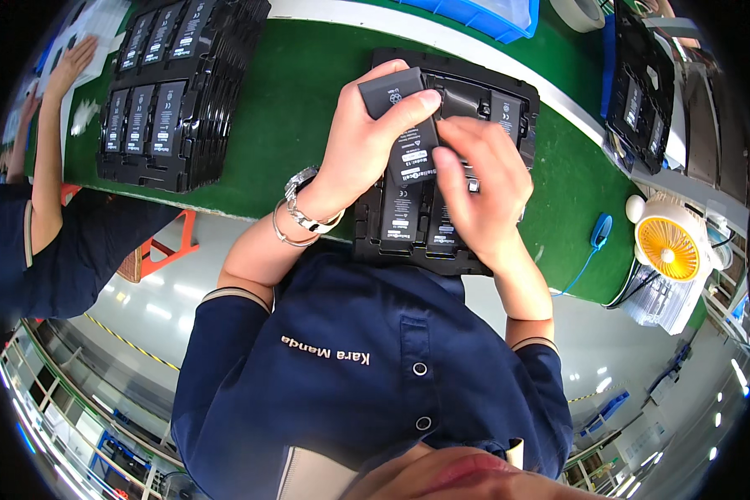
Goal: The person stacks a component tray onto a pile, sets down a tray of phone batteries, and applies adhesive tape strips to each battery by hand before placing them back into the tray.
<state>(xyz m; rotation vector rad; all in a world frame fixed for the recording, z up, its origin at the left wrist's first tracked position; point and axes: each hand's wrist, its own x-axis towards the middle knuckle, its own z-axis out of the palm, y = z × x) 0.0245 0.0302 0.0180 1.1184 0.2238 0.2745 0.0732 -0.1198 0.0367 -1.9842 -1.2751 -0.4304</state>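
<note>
Work looks midway: at least 3 similar batteries sit in the black moulded-plastic tray; 1 flat, dark-grey rectangular battery probably remains to be seated. The left hand grips it above the tray, at 9 o'clock from the right hand's narrowly spaced fingers; contact there is unclear.

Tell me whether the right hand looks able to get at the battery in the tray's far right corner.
Probably yes: the right hand is close beside that battery, whose upper part shows uncovered in the black tray. It would likely first have to leave the held battery.
</note>
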